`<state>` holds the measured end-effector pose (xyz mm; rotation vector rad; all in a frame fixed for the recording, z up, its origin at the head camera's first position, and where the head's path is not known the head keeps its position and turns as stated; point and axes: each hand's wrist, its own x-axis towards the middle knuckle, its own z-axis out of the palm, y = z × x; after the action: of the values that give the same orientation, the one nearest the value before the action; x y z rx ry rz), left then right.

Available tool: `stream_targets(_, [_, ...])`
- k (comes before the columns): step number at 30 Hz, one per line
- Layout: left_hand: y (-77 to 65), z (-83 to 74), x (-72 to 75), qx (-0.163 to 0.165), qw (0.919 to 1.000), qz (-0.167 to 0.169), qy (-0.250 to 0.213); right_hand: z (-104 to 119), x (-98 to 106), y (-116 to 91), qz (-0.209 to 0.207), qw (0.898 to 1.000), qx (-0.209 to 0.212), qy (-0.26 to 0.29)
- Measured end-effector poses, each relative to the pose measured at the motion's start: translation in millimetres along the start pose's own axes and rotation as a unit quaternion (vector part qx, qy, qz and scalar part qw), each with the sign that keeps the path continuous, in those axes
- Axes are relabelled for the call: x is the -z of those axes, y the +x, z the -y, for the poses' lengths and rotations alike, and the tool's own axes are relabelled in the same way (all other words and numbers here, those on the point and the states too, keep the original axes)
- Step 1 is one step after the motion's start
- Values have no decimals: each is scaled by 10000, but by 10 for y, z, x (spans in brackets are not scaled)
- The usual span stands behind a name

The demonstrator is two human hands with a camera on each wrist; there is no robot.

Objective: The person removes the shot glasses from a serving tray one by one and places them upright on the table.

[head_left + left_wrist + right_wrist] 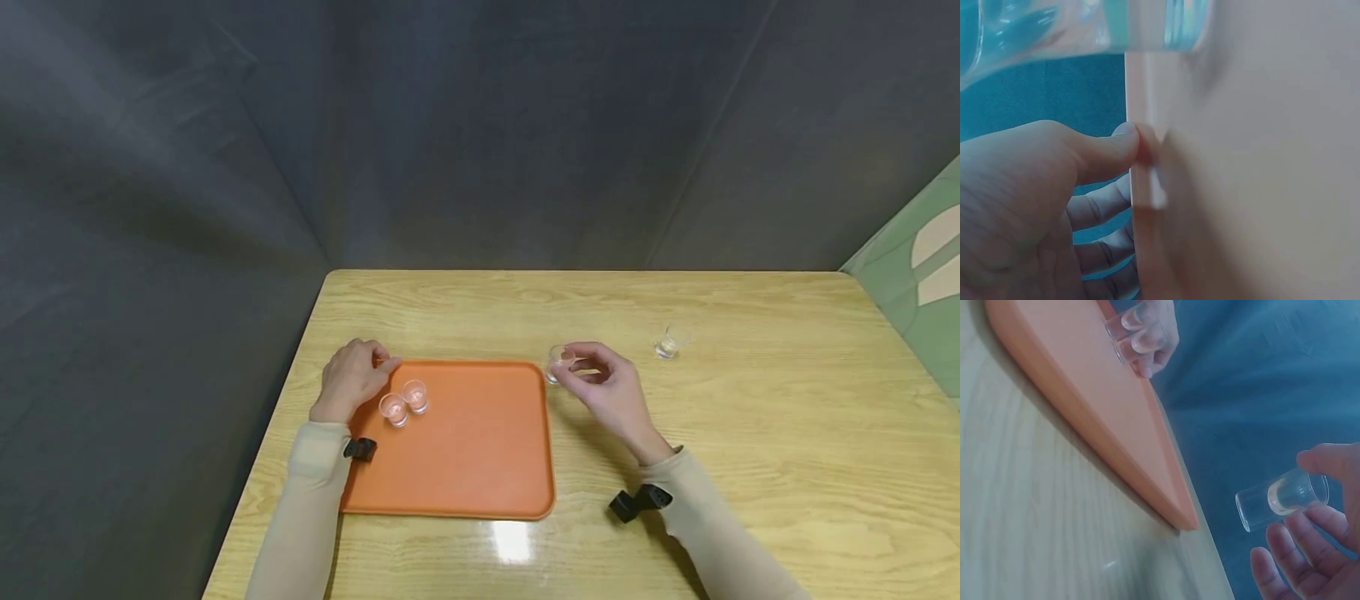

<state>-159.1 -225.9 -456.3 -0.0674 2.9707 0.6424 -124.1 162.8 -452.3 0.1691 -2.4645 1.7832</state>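
My right hand (613,393) pinches a small clear shot glass (557,363) between thumb and fingers, just off the far right corner of an orange tray (480,454). In the right wrist view this held glass (1259,503) has its thick base pointing away from the palm. At the tray's far left corner, my left hand (347,379) grips the rim, thumb (1107,150) against the edge and fingers beyond it. Two more shot glasses, one nearer (393,410) and one just behind it (415,397), stand side by side on the tray close to that hand.
Farther right on the wooden table (780,433) stands another clear glass (666,343). A dark curtain (525,142) hangs behind the table and along its left side. A green patterned surface (900,275) shows at the right edge.
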Motion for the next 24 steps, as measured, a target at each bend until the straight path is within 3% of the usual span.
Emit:
stream_targets(7, [-51, 35, -45, 68, 9999, 96, 3, -35, 117, -55, -115, 9999, -89, 4])
stream_targets(24, [-5, -8, 4, 22, 10000, -10, 21, 29, 539, -33, -741, 9970, -30, -242])
